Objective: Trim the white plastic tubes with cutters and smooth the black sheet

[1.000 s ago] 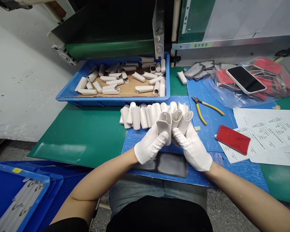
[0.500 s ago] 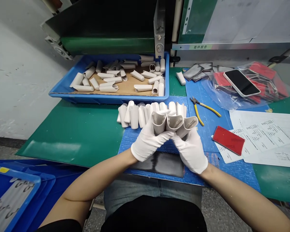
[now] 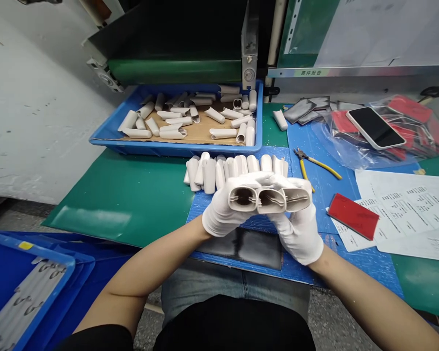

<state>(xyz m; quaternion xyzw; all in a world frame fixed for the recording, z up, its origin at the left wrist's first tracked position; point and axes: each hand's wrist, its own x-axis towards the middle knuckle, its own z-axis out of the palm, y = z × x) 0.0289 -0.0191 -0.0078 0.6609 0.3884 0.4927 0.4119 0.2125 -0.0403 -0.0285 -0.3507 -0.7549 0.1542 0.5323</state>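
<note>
Three hollow white plastic shells (image 3: pixel 271 201) sit side by side between my hands, their open ends facing me and thin ribs showing inside. My left hand (image 3: pixel 223 209), in a white glove, is wrapped round the left end of the trio. On the other side my right hand (image 3: pixel 302 231), gloved too, grips the right end. Fingers of both hands lie across the top of the shells. Just behind, a row of similar white shells (image 3: pixel 209 176) lies on the blue mat. Below my hands is a dark, worn sanding pad (image 3: pixel 245 248).
A blue tray (image 3: pixel 175 147) of loose shells stands under a green conveyor roller (image 3: pixel 175 70). To the right lie yellow-handled nippers (image 3: pixel 320 165), a red pad (image 3: pixel 354 216), printed papers (image 3: pixel 417 204) and a phone (image 3: pixel 376 127) on a plastic bag. Blue bins (image 3: pixel 69 273) stand at lower left.
The three shells have tilted, so their open ends now face me more directly. My fingers have moved over their tops. The whole view has shifted slightly.
</note>
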